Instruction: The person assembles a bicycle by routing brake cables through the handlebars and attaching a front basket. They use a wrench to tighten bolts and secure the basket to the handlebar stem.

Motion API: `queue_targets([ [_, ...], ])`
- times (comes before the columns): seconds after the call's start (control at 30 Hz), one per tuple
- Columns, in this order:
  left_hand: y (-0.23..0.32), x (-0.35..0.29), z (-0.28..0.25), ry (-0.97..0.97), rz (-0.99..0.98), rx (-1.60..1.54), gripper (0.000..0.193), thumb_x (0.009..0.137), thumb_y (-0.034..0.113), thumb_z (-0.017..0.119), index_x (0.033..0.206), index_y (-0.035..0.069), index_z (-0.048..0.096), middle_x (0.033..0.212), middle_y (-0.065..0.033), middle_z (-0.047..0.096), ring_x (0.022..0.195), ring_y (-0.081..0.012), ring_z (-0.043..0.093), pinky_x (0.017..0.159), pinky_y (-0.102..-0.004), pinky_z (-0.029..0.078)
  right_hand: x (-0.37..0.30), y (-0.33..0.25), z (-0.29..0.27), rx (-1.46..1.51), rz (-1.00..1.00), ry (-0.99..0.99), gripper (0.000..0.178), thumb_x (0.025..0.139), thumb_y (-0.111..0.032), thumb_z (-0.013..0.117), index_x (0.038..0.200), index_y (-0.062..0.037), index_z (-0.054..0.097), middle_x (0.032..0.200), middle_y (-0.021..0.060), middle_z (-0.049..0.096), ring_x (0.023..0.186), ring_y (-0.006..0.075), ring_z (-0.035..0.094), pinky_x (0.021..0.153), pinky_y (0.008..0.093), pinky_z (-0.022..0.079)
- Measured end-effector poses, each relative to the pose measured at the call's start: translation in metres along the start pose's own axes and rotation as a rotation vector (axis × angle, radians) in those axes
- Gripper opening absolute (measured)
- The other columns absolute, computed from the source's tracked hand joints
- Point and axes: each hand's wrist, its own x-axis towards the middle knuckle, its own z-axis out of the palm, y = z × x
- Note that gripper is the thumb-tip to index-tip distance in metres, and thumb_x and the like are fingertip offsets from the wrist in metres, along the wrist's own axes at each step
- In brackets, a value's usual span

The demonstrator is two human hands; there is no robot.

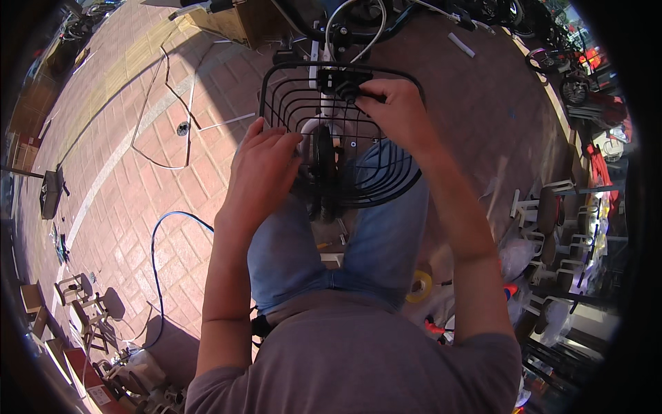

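A black wire bicycle basket (389, 190) is in front of me, above my knees, at the front of a bicycle. Its wheel (324, 155) shows below, through the wires. My left hand (265, 165) is closed on the basket's left side, its fingers bent over the wires. My right hand (400, 114) reaches over the right side and pinches a small black knob-like part (349, 91) at the bracket on the basket's far wall. Its fingertips partly hide that part. White cables (383, 27) loop above, by the handlebar (296, 24).
A cardboard box (238, 21) stands at the far left. A blue hose (155, 255) curves over the brick paving to my left. A yellow tape roll (418, 286) lies by my right thigh. White-framed parts and plastic wrap (517, 259) crowd the right side; bicycles (572, 90) stand far right.
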Motion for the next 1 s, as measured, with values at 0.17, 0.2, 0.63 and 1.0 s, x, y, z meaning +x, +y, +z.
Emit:
queue_targets([
  [0.17,0.022,0.034,0.007,0.097,-0.204,-0.375,0.031,0.081,0.009,0.066,0.108,0.001,0.053,0.090,-0.0138,0.063,0.077,-0.0251,0.064,0.072,-0.0374,0.051,0.010,-0.011,-0.003,0.643,0.375,-0.252,0.017,0.083,-0.012,0.066,0.093,0.0010,0.070,0.071,0.0034,0.063,0.063,0.0056,0.059,0.045,0.0198,0.042],
  [0.2,0.024,0.043,0.012,0.101,-0.254,-0.572,0.031,0.082,0.013,0.067,0.106,0.000,0.052,0.085,-0.0137,0.062,0.073,-0.0226,0.064,0.064,-0.0353,0.051,0.009,-0.016,-0.006,0.586,0.387,-0.244,0.016,0.082,-0.012,0.066,0.090,0.0009,0.070,0.065,0.0031,0.062,0.063,0.0064,0.060,0.048,0.0226,0.043],
  [0.63,0.032,0.057,0.038,0.435,-0.347,-1.032,0.011,0.082,0.000,0.065,0.088,-0.004,0.056,0.071,-0.0087,0.065,0.063,-0.0115,0.065,0.056,-0.0236,0.052,0.002,-0.002,-0.002,0.524,0.152,-0.317,0.033,0.079,-0.004,0.066,0.112,-0.0032,0.066,0.080,0.0000,0.065,0.063,0.0035,0.054,0.055,0.0200,0.044],
  [1.0,0.031,0.061,0.043,0.378,-0.294,-0.591,0.019,0.090,0.018,0.056,0.083,0.001,0.059,0.065,-0.0089,0.062,0.056,-0.0173,0.058,0.051,-0.0308,0.045,-0.003,0.004,0.000,0.284,-0.284,-0.146,0.033,0.070,-0.001,0.073,0.103,-0.0006,0.066,0.091,0.0040,0.067,0.081,0.0098,0.061,0.070,0.0242,0.049],
])
